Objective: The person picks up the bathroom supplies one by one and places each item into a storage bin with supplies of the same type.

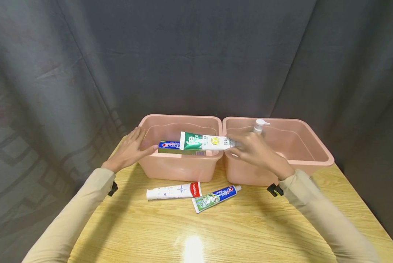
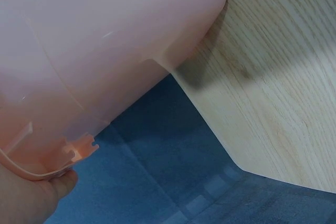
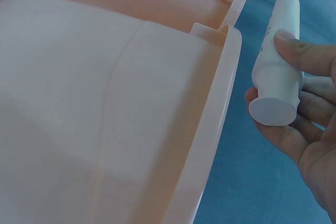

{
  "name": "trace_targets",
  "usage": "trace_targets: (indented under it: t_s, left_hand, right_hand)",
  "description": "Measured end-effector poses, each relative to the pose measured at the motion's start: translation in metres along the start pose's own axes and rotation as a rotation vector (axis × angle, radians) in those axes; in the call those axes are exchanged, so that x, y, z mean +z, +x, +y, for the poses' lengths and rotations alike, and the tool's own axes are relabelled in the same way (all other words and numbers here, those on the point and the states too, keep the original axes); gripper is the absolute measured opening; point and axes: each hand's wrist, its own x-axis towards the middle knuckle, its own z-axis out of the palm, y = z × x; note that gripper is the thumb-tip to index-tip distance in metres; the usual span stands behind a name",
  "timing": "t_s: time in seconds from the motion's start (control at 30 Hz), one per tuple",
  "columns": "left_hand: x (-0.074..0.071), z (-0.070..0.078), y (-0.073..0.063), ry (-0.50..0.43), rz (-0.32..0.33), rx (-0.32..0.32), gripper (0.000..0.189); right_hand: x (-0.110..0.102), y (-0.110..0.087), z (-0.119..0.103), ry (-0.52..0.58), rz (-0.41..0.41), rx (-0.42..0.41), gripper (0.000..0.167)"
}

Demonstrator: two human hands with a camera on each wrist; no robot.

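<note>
My right hand (image 1: 253, 148) holds a green-and-white toothpaste tube (image 1: 212, 142) above the meeting rims of two pink bins, its green end pointing left. In the right wrist view the tube (image 3: 281, 61) shows its white cap, with the thumb on one side and the fingers around the other. My left hand (image 1: 127, 148) rests on the corner rim of the left bin (image 1: 180, 166), fingers extended and thumb spread along the front. Inside that bin, a blue Crest toothpaste box (image 1: 168, 145) is partly hidden behind the held tube.
The right bin (image 1: 301, 160) contains a white pump bottle (image 1: 259, 125), mostly hidden by my right hand. On the wooden table (image 1: 143, 226) before the bins lie a white-and-red Colgate tube (image 1: 173, 191) and a green-and-blue Crest tube (image 1: 214, 199). Grey curtain (image 1: 189, 58) hangs behind.
</note>
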Motion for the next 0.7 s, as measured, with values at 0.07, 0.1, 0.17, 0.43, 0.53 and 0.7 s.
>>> trace_targets:
  t_s: [0.07,0.1,0.17,0.43,0.53,0.7]
  left_hand:
    - [0.0,0.0,0.0,-0.006,-0.003,-0.004,0.1]
    - [0.0,0.001,0.0,-0.009,-0.004,-0.005,0.1]
    - [0.0,0.001,0.0,-0.012,-0.005,-0.008,0.1]
    - [0.0,0.0,0.0,-0.012,-0.005,-0.01,0.1]
    - [-0.001,-0.001,-0.001,-0.011,-0.013,-0.015,0.101]
    - [-0.001,-0.003,-0.001,-0.011,-0.02,-0.025,0.102]
  right_hand:
    - [0.001,0.002,0.0,-0.006,0.005,0.005,0.039]
    - [0.002,0.003,-0.001,-0.01,0.007,0.006,0.039]
    - [0.003,0.005,-0.002,-0.026,0.008,0.004,0.039]
    - [0.011,0.014,-0.006,-0.092,0.01,-0.007,0.035]
    - [0.015,0.016,-0.006,-0.1,0.02,-0.015,0.034]
    - [0.021,0.021,-0.006,-0.101,0.023,-0.028,0.033]
